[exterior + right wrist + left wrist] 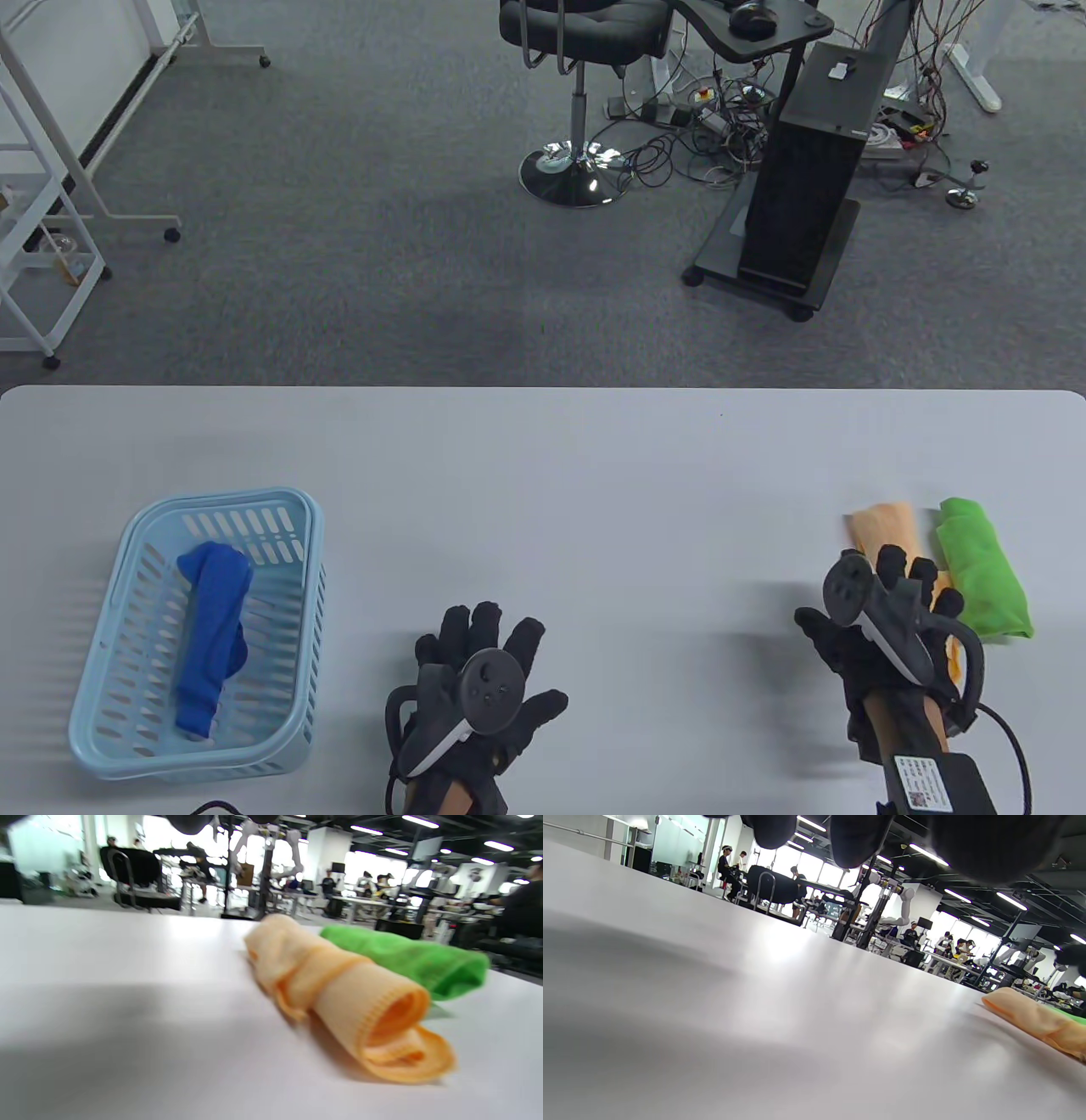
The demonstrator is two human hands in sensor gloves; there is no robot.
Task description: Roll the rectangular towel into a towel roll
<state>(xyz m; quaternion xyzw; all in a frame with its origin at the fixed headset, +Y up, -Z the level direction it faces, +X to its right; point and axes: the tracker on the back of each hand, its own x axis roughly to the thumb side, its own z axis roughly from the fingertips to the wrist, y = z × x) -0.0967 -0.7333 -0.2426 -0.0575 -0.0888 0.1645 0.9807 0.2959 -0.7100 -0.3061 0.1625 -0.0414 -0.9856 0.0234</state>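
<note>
An orange towel [887,531] lies loosely rolled at the table's right, also seen close in the right wrist view [339,993] and at the far right of the left wrist view [1039,1020]. A green rolled towel [982,567] lies just right of it, and shows behind it in the right wrist view [407,959]. My right hand [899,594] hovers over the near end of the orange towel with fingers spread; it grips nothing that I can see. My left hand [484,654] lies open and flat on the table at the front centre, empty.
A light blue plastic basket [293,518] stands at the table's left with a blue rolled towel [212,637] inside. White tabletop [551,509] lies between basket and towels. Beyond the far edge are an office chair and a black stand on the floor.
</note>
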